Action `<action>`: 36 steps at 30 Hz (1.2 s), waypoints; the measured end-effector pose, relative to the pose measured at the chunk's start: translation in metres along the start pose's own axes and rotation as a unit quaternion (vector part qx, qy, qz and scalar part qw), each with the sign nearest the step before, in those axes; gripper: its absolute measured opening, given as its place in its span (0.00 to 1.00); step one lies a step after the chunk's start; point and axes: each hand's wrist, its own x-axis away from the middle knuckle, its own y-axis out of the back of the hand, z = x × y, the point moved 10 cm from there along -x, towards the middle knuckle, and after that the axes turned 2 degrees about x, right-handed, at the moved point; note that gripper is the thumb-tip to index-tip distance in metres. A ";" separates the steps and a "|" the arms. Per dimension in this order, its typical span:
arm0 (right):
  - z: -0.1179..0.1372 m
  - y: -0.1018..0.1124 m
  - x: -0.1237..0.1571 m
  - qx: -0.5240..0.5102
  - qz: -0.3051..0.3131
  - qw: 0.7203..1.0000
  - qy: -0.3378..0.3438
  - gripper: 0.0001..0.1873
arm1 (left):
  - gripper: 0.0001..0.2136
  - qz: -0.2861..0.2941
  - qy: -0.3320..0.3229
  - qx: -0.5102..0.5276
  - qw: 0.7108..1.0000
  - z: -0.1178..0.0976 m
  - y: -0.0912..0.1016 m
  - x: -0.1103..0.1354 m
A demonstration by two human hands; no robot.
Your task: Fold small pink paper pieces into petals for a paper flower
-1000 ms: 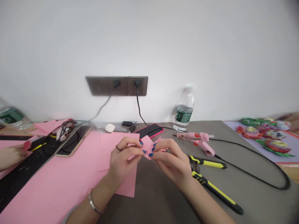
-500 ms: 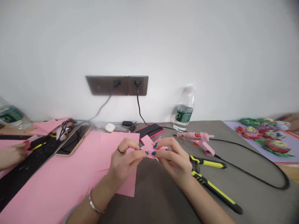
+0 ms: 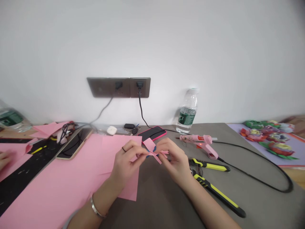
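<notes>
Pink paper piece (image 3: 152, 149) is being pinched from both ends, hovering just above the grey table (image 3: 166, 203). Left hand (image 3: 126, 162) is gripping its left end between thumb and forefinger, other fingers curling under, forearm coming in from lower left. Right hand (image 3: 175, 159) is clamping the right end, its blue-nailed fingertips meeting the left hand's at the paper. Big pink sheet (image 3: 71, 178) is lying under and left of the grip. Yellow-black pliers (image 3: 214, 187) are lying just right of the grip, and the pink glue gun (image 3: 199, 141) is sitting beyond them. Water bottle (image 3: 188, 111) is standing upright behind-right of the grip, capped, fill level unclear. Second bottle (image 3: 11, 119) is sitting far left, cut off by the picture edge.
</notes>
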 end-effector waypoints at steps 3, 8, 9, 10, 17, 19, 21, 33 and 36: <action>-0.024 -0.007 0.002 -0.050 0.024 0.994 -0.090 0.05 | 0.04 0.009 0.088 0.034 0.995 0.018 -0.005 0.002; -0.054 -0.020 0.011 -0.126 0.066 0.963 -0.228 0.11 | 0.03 0.038 0.274 0.159 0.948 0.052 -0.023 0.015; -0.059 -0.023 0.014 -0.141 0.072 0.955 -0.252 0.13 | 0.05 0.036 0.294 0.183 0.937 0.056 -0.025 0.017; -0.062 -0.025 0.016 -0.155 0.074 0.947 -0.273 0.15 | 0.07 0.033 0.306 0.204 0.929 0.058 -0.027 0.018; -0.075 -0.030 0.024 -0.228 0.047 0.910 -0.342 0.19 | 0.12 0.028 0.345 0.279 0.896 0.068 -0.035 0.022; -0.077 -0.031 0.025 -0.232 0.049 0.907 -0.349 0.19 | 0.11 0.016 0.344 0.283 0.895 0.068 -0.034 0.021; -0.078 -0.031 0.025 -0.231 0.051 0.906 -0.350 0.19 | 0.11 0.006 0.339 0.286 0.896 0.068 -0.032 0.021; -0.070 -0.022 0.017 -0.159 0.028 0.948 -0.275 0.12 | 0.12 0.134 0.389 0.283 0.867 0.069 -0.059 0.038; -0.055 -0.015 0.009 -0.084 0.018 0.975 -0.207 0.06 | 0.13 0.117 0.380 0.270 0.877 0.068 -0.056 0.036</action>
